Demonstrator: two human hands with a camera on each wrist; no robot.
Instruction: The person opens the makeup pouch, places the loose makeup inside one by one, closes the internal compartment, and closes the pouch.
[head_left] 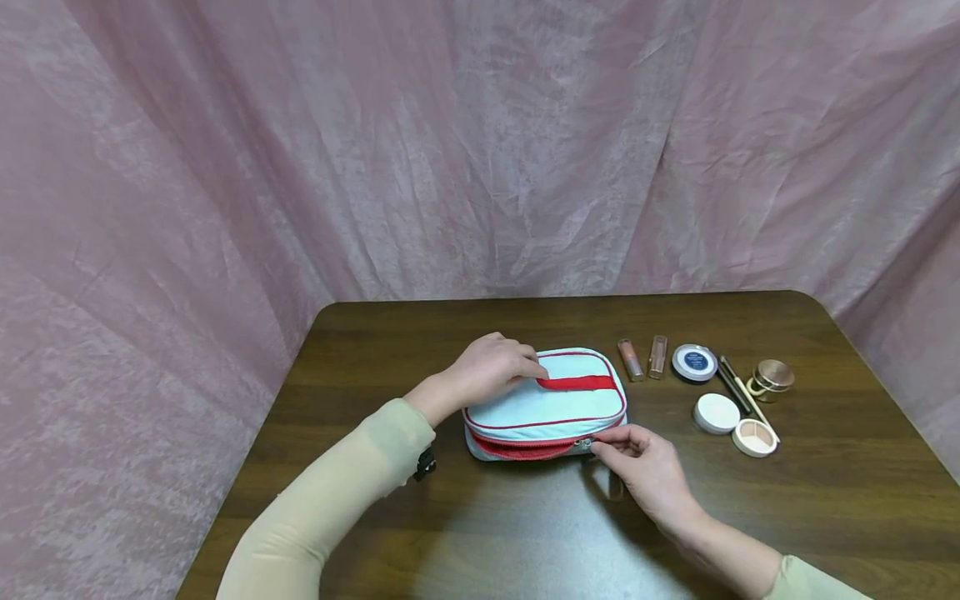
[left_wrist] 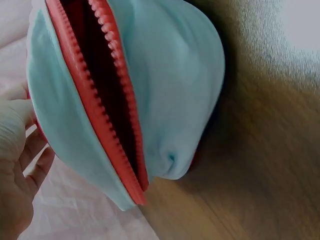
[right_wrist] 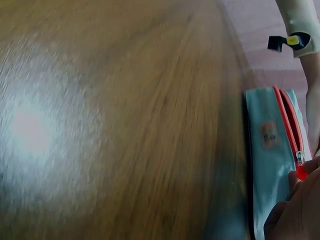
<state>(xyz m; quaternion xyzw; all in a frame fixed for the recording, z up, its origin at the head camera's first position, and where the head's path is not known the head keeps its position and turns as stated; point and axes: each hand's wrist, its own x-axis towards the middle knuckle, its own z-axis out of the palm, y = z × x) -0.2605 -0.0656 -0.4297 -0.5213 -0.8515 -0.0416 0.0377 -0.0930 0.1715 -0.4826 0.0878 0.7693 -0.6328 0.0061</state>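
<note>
A pale blue cosmetic bag (head_left: pixel 573 367) with red piping lies on the brown table. Its front red zipper (left_wrist: pixel 112 100) gapes along the left part, showing a dark inside. My left hand (head_left: pixel 497 368) is on top of the bag, its fingers bent at the left end of the red handle (head_left: pixel 588 383) and hiding part of it. In the left wrist view, that hand (left_wrist: pixel 20 155) lies against the lid. My right hand (head_left: pixel 651 473) pinches the red zipper pull (right_wrist: pixel 301 173) near the bag's front right corner. The slider (right_wrist: pixel 299 155) shows just above those fingertips.
Right of the bag lie two lip gloss tubes (head_left: pixel 631 360), a round compact (head_left: pixel 694 363), a white round case (head_left: pixel 716 413), a palette (head_left: pixel 755 437), slim pencils or brushes (head_left: pixel 750 396) and a gold-lidded jar (head_left: pixel 772 376). Pink curtain (head_left: pixel 480 150) hangs behind the table.
</note>
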